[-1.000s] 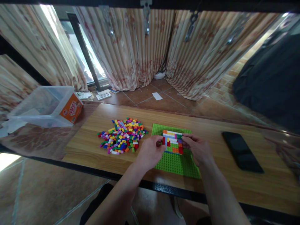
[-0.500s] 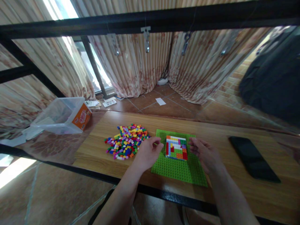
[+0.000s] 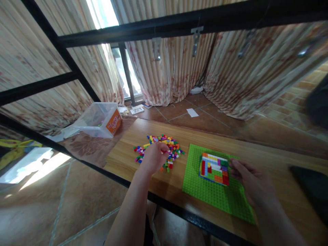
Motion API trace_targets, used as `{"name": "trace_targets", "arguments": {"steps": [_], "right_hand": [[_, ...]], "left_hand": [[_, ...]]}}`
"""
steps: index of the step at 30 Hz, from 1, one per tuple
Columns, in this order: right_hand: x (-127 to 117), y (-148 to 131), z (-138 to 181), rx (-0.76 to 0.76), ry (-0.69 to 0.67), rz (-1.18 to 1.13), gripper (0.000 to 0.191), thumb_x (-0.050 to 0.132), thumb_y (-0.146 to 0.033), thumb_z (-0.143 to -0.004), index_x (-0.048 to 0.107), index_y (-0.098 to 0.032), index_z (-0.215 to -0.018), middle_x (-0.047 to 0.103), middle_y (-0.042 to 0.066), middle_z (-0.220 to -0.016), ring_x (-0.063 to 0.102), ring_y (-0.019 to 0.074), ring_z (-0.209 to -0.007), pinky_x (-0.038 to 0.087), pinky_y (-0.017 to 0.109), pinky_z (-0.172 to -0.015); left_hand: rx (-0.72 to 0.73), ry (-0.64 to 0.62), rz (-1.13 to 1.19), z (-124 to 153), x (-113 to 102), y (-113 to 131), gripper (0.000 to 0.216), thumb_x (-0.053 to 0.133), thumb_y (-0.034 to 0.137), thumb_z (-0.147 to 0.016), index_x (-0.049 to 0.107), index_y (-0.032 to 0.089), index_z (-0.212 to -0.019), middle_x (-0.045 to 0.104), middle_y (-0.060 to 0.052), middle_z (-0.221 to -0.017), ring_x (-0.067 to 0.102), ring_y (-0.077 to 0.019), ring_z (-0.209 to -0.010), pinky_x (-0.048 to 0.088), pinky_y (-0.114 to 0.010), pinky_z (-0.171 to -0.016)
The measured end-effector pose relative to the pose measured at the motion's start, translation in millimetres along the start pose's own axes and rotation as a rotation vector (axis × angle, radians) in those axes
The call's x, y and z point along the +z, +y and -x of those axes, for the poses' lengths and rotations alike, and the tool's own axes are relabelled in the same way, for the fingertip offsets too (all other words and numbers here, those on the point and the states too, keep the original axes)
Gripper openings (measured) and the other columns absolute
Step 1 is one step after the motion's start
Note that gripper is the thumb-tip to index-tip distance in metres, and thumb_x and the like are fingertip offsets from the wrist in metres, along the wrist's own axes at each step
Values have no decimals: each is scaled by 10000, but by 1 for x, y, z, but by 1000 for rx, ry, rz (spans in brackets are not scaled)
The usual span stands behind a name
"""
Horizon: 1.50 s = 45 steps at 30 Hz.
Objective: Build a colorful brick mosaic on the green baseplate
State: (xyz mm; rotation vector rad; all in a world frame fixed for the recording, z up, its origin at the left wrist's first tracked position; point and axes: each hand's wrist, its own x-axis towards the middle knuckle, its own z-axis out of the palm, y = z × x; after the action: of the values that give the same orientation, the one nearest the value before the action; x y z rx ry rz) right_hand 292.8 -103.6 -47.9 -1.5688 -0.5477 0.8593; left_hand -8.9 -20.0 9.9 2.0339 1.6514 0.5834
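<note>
My left hand (image 3: 154,158) is over the pile of small loose toy bricks (image 3: 174,153). Its fingers bend down among the bricks and close together, their tips partly hidden, so whatever they hold cannot be made out. On a green studded baseplate (image 3: 197,186) sits a low, roughly square build of interlocked bricks (image 3: 214,167), its top a mix of white, red, orange, blue and green. My right hand (image 3: 252,179) rests beside the build's right edge, fingers loosely bent and slightly apart, with nothing visible in them.
A black phone-like slab (image 3: 311,188) lies on the wooden table (image 3: 123,155) at the right. Beyond the table's left end stands a clear plastic box (image 3: 96,126) with an orange label. A black metal bar (image 3: 174,29) with hanging clips crosses above.
My left hand has moved left from the baseplate's edge onto the brick pile. My right hand stays beside the build. The view has turned left, shifting everything rightward.
</note>
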Motion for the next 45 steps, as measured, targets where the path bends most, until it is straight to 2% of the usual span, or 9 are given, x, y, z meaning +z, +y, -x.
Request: {"name": "trace_targets", "arguments": {"steps": [5, 11, 16, 21, 23, 28, 30, 40, 45], "right_hand": [[-1, 0, -1, -5, 4, 37, 365, 847, -446, -550, 775, -200, -810, 719, 21, -778, 591, 86, -612, 518, 145, -521], [4, -7, 2, 23, 32, 36, 401, 866, -444, -478, 768, -187, -769, 711, 5, -744, 572, 71, -591, 497, 137, -513], [7, -14, 6, -48, 51, 15, 332, 824, -414, -551, 760, -178, -776, 697, 5, -699, 553, 78, -563, 468, 171, -496], [16, -28, 22, -297, 158, 150, 209, 739, -367, -712, 759, -190, -822, 692, 6, -683, 587, 113, -595, 498, 234, -568], [23, -31, 33, -397, 83, 184, 195, 720, -366, -756, 760, -200, -850, 713, 16, -720, 631, 140, -651, 534, 275, -643], [34, -28, 54, -506, -355, 326, 218, 659, -387, -855, 755, -248, -993, 752, 49, -1048, 692, 203, -951, 544, 365, -861], [34, -27, 57, -553, -409, 376, 197, 644, -376, -874, 756, -263, -991, 747, 40, -1065, 684, 205, -1006, 530, 372, -905], [26, -28, 54, -576, -350, 464, 195, 618, -391, -881, 751, -252, -914, 749, 31, -961, 687, 196, -885, 537, 339, -790], [8, -24, 39, -472, -87, 461, 248, 642, -410, -826, 740, -197, -903, 757, 61, -877, 689, 203, -780, 539, 341, -734]], "left_hand": [[18, -110, -164, 6, 7, 9, 146, 678, 224, -780, 764, 199, -896, 753, -90, -957, 681, -289, -970, 507, -390, -876], [-9, -170, -296, 9, 6, 16, 179, 578, 166, -833, 753, 203, -846, 747, -74, -871, 687, -257, -942, 497, -342, -838], [45, -121, -168, 2, 7, 11, 195, 563, 177, -863, 755, 192, -893, 762, -63, -891, 690, -238, -877, 492, -331, -796], [143, -132, 134, 2, 22, 22, 158, 580, 174, -878, 732, 168, -919, 759, -41, -881, 685, -182, -816, 496, -281, -761], [196, -163, 255, 7, 32, 33, 159, 576, 156, -879, 725, 166, -935, 756, -32, -885, 686, -165, -817, 500, -265, -764], [304, -251, 419, 22, 53, 60, 151, 583, 155, -874, 727, 178, -914, 755, -22, -890, 677, -163, -822, 510, -272, -779], [305, -253, 489, 25, 59, 66, 162, 581, 154, -873, 724, 184, -943, 758, -23, -917, 681, -164, -848, 518, -278, -805], [301, -216, 656, 26, 72, 70, 159, 580, 147, -864, 703, 191, -954, 753, -24, -939, 678, -150, -837, 529, -278, -799], [237, -167, 547, 24, 69, 69, 153, 572, 172, -868, 702, 179, -948, 736, -24, -890, 617, -131, -680, 492, -258, -663]]}}
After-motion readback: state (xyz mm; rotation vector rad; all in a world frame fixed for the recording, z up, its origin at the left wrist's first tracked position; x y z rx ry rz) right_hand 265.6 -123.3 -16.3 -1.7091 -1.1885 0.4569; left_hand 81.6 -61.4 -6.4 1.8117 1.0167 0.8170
